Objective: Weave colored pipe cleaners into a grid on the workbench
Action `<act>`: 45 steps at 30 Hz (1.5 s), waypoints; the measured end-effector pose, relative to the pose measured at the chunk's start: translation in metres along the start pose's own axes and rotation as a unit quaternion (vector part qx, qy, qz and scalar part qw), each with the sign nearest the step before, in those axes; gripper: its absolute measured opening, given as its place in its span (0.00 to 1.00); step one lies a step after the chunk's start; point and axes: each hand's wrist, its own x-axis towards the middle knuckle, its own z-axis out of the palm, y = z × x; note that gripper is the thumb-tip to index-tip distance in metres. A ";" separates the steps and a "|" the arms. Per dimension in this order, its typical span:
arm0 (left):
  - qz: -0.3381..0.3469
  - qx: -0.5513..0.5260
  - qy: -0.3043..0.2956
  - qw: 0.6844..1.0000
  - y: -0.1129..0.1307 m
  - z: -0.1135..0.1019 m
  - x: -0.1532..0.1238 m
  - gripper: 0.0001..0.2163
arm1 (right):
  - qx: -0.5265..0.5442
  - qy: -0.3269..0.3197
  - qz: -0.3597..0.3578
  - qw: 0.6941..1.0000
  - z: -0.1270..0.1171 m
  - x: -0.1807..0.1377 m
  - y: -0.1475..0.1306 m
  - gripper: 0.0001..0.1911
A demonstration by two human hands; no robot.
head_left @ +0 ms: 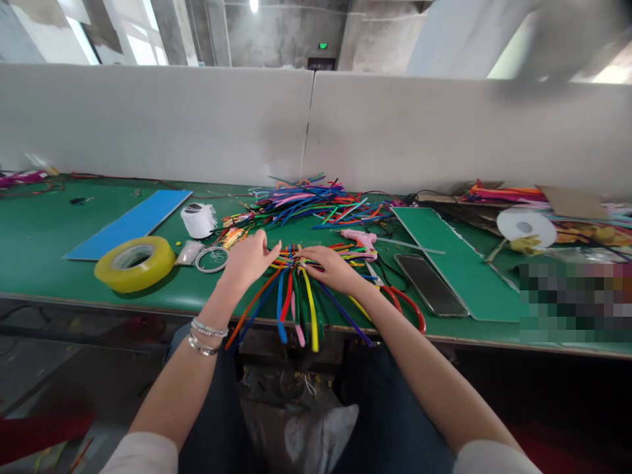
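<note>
A fan of coloured pipe cleaners (296, 296) lies at the front of the green table (44, 243), their ends hanging over the edge. My right hand (330, 266) rests flat on the fan with fingers stretched out. Just to its left, my left hand (249, 258) hovers above the strands, fingers curled in a loose pinch, and nothing I can make out sits between them. Bracelets ring my left wrist (207, 334).
A bigger pile of pipe cleaners (316, 201) lies behind. Yellow tape roll (134, 262), blue board (131, 222), white thread spool (197, 220) and wire ring (212, 259) sit left. Pink glue gun (360, 238), red-handled scissors (402, 304), phone (430, 284), green board (457, 260) and white tape roll (526, 226) lie right.
</note>
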 end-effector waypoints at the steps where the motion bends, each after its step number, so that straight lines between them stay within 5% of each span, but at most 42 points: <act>1: -0.023 0.016 -0.030 0.999 0.002 -0.002 -0.005 0.23 | 0.005 0.001 -0.013 1.000 0.002 0.001 -0.006 0.16; 4: -0.042 0.039 -0.121 0.991 0.000 -0.002 -0.018 0.26 | 0.023 -0.019 -0.051 0.998 0.009 0.003 -0.020 0.16; 7: -0.029 -0.053 -0.213 0.975 -0.008 0.007 -0.021 0.22 | 0.018 -0.057 -0.061 0.996 0.017 0.002 -0.024 0.14; 14: -0.105 -0.332 -0.382 0.856 -0.010 0.033 -0.012 0.07 | 0.057 -0.047 0.019 0.997 0.027 -0.003 -0.014 0.28; 22: -0.080 -0.316 -0.425 0.845 -0.007 0.037 -0.010 0.15 | 0.097 -0.085 0.075 0.989 0.030 -0.005 -0.001 0.45; 28: -0.069 -0.276 -0.431 0.856 0.000 0.039 -0.015 0.15 | 0.158 -0.145 0.075 0.974 0.021 -0.007 0.000 0.37; 31: -0.042 -0.250 -0.403 0.879 0.004 0.040 -0.019 0.15 | 0.177 -0.093 0.077 0.977 0.026 -0.003 0.003 0.25; 35: -0.035 -0.212 -0.368 0.905 0.009 0.041 -0.023 0.14 | 0.060 0.005 0.068 0.996 0.037 0.009 0.005 0.23; 41: -0.024 -0.258 -0.468 0.845 0.012 0.039 -0.028 0.11 | -0.041 -0.048 0.032 0.998 0.033 0.023 0.002 0.21; 45: 0.028 -0.247 -0.441 0.863 0.015 0.036 -0.031 0.12 | -0.084 -0.053 0.011 0.995 0.031 0.027 0.001 0.21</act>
